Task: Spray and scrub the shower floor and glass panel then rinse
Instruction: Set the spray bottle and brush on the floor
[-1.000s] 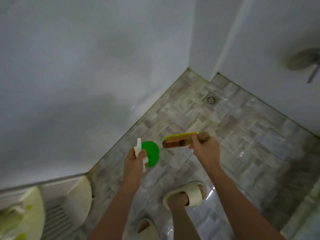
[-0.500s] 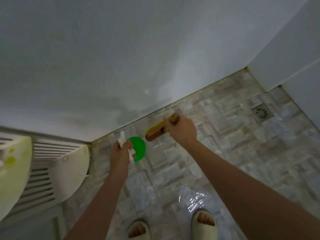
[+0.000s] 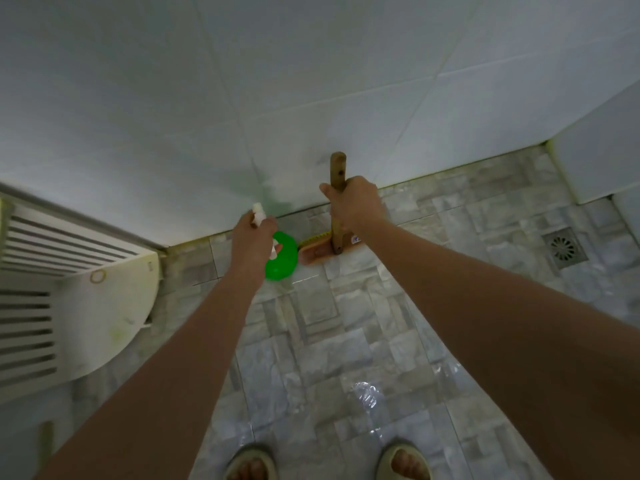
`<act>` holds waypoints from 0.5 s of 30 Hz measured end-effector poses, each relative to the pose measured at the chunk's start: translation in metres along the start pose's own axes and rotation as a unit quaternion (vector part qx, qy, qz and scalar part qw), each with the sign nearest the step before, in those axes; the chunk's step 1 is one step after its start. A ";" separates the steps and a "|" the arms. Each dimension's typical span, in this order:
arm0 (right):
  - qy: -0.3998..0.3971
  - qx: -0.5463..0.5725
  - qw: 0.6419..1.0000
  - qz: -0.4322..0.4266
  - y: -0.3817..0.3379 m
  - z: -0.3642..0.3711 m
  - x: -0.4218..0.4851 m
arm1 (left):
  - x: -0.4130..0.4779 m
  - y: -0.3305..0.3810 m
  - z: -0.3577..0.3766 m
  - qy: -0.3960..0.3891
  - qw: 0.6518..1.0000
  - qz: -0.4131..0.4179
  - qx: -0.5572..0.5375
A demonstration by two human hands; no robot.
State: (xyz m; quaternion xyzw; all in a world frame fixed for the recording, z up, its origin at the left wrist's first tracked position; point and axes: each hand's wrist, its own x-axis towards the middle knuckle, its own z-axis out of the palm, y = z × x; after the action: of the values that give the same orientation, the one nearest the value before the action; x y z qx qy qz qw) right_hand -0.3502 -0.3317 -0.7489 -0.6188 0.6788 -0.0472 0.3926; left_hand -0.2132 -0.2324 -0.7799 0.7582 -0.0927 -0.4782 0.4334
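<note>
Head view shows wooden, yellow-bristled scrub brush (image 3: pixel 320 251).

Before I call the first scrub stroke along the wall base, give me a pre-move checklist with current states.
1. Right hand grips the brush handle: ok.
2. Left hand holds the green spray bottle: ok.
3. Brush head pressed flat on the floor beside the wall: cannot tell.
4. Cleaner already sprayed on that patch: cannot tell.
5. Footing: glossy wet sheen near the slippers, so probably slippery: not ok.
6. Drain uncovered for rinsing: ok.
</note>
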 end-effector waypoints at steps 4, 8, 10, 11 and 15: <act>-0.038 0.011 0.999 -0.014 -0.004 -0.001 0.001 | 0.002 0.010 -0.005 0.007 1.000 0.005 0.027; -0.085 0.049 0.995 0.008 0.000 -0.007 -0.005 | 0.003 0.020 -0.012 -0.009 0.995 -0.009 0.099; -0.088 0.077 0.993 0.024 0.006 -0.017 -0.018 | -0.002 0.025 -0.013 -0.013 0.991 -0.016 0.130; -0.084 0.085 0.992 0.033 0.009 -0.022 -0.027 | -0.007 0.027 -0.013 -0.013 0.988 -0.019 0.150; -0.063 0.115 0.990 0.059 0.025 -0.057 -0.088 | -0.063 0.043 -0.016 0.000 0.974 0.014 0.228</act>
State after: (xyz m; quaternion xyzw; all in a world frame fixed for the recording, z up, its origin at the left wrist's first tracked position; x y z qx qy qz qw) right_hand -0.4101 -0.2728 -0.6816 -0.5303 0.6782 -0.0630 0.5049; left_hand -0.2220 -0.2144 -0.7043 0.8355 -0.2100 -0.4386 0.2558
